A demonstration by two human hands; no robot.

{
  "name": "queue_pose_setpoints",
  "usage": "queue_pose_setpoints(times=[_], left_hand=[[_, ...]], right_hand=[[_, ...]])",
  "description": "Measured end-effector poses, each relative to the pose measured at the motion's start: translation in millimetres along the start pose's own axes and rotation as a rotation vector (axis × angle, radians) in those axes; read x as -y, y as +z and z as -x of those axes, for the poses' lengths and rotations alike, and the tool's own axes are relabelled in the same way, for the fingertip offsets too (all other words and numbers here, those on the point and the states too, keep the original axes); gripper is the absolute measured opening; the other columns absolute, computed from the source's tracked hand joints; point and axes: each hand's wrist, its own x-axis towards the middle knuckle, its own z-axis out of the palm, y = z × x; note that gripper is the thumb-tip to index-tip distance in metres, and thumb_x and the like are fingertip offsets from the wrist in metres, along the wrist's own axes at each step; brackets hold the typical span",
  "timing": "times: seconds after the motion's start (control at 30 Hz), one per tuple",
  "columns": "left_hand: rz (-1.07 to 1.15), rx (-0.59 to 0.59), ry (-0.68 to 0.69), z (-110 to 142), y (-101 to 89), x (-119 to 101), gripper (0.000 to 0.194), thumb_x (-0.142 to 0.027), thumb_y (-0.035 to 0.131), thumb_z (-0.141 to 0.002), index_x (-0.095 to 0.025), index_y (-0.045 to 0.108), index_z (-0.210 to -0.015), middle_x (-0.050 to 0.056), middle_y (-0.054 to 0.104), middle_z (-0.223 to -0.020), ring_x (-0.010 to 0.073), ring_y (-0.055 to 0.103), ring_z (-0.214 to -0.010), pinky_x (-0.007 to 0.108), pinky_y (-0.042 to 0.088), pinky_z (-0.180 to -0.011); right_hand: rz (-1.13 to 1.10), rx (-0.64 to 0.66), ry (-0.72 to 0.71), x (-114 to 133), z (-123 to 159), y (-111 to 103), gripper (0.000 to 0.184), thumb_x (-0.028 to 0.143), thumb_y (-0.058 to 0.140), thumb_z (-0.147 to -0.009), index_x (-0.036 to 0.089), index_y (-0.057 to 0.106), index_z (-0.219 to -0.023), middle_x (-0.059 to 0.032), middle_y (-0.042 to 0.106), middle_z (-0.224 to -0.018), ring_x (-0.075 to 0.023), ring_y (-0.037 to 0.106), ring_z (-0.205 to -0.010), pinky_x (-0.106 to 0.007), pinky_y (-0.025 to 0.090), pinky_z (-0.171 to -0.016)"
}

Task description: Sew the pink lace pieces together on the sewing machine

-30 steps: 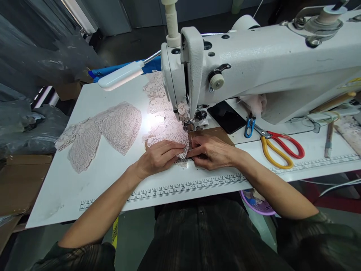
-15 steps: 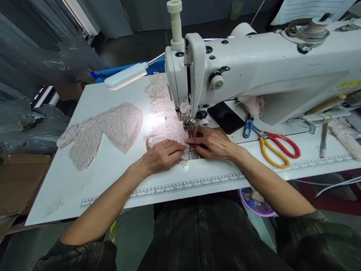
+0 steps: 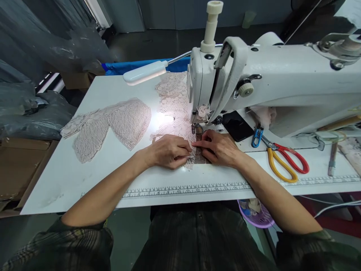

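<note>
A strip of pale pink lace fabric [image 3: 175, 98] runs down the table and under the needle area of a white sewing machine [image 3: 270, 71]. My left hand [image 3: 170, 150] lies over the strip's near end, its fingers curled and pinching the lace close to its right edge. Just right of that edge, my right hand [image 3: 220, 148] rests with the index finger stretched out to touch the lace, thumb held apart below it. The presser foot [image 3: 197, 129] stands right behind both hands. Fingertips partly hide the lace edge.
Another lace piece [image 3: 129, 120] lies at left on the white table [image 3: 113, 180]. A lamp [image 3: 145, 73] hangs above. Right of the needle are a black phone [image 3: 237, 126], blue thread snips [image 3: 257, 136] and scissors [image 3: 287, 162] with red and yellow handles. A purple basket [image 3: 262, 218] sits below.
My left hand has gone from lying flat to curled, gathering the lace edge between its fingers. My right hand stays nearly in place by the edge. The whole view has shifted slightly.
</note>
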Motion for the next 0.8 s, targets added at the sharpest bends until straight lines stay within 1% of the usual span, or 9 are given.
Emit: queue_pose_setpoints(times=[0.07,0.3,0.47,0.57,0.67,0.8], left_hand=[[0.011,-0.043,-0.004,3,2.4,0,0.022,-0.012,0.053,-0.084,-0.018,0.074,-0.083,0.002,0.075,-0.089,0.0149,0.071,-0.075,0.029,0.06,-0.067],[-0.029,-0.078,-0.019,4,6.0,1,0.017,-0.014,0.057,-0.09,-0.016,0.073,-0.085,0.004,0.075,-0.091,0.0157,0.071,-0.078,0.029,0.061,-0.071],[-0.014,-0.105,-0.03,5,8.4,5,0.015,-0.017,0.057,-0.093,-0.014,0.072,-0.089,0.006,0.075,-0.096,0.0163,0.072,-0.085,0.03,0.062,-0.076],[-0.012,-0.11,-0.066,6,10.4,7,0.017,-0.019,0.055,-0.094,-0.015,0.071,-0.093,0.006,0.075,-0.098,0.0165,0.072,-0.089,0.031,0.062,-0.081],[-0.033,-0.118,-0.094,7,12.3,8,0.016,-0.019,0.055,-0.094,-0.015,0.071,-0.095,0.007,0.075,-0.099,0.0168,0.072,-0.091,0.031,0.062,-0.082],[-0.078,-0.166,-0.072,7,15.2,10,0.016,-0.019,0.055,-0.093,-0.016,0.07,-0.098,0.006,0.075,-0.098,0.0175,0.072,-0.09,0.033,0.062,-0.084]], right_hand=[[0.02,0.006,0.012,1,0,0,0.036,0.02,0.053,-0.087,0.023,0.072,-0.118,-0.0105,0.059,-0.101,-0.0179,0.053,-0.083,-0.027,0.043,-0.067],[0.103,0.019,0.027,4,-3,0,0.036,0.022,0.05,-0.09,0.022,0.071,-0.12,-0.012,0.062,-0.101,-0.0177,0.052,-0.078,-0.027,0.04,-0.063],[0.188,0.125,0.123,8,-8,-3,0.039,0.025,0.047,-0.093,0.022,0.067,-0.126,-0.0139,0.063,-0.106,-0.0191,0.054,-0.078,-0.027,0.034,-0.057],[0.212,0.166,0.174,12,-11,-4,0.039,0.027,0.046,-0.094,0.023,0.065,-0.128,-0.0143,0.063,-0.106,-0.0203,0.055,-0.08,-0.026,0.03,-0.054],[0.215,0.138,0.176,11,-11,-4,0.039,0.028,0.046,-0.095,0.023,0.064,-0.129,-0.0147,0.062,-0.106,-0.0207,0.054,-0.08,-0.027,0.03,-0.053],[0.174,0.096,0.129,8,-7,-1,0.04,0.029,0.046,-0.095,0.023,0.062,-0.131,-0.015,0.061,-0.108,-0.0203,0.054,-0.08,-0.027,0.036,-0.057]])
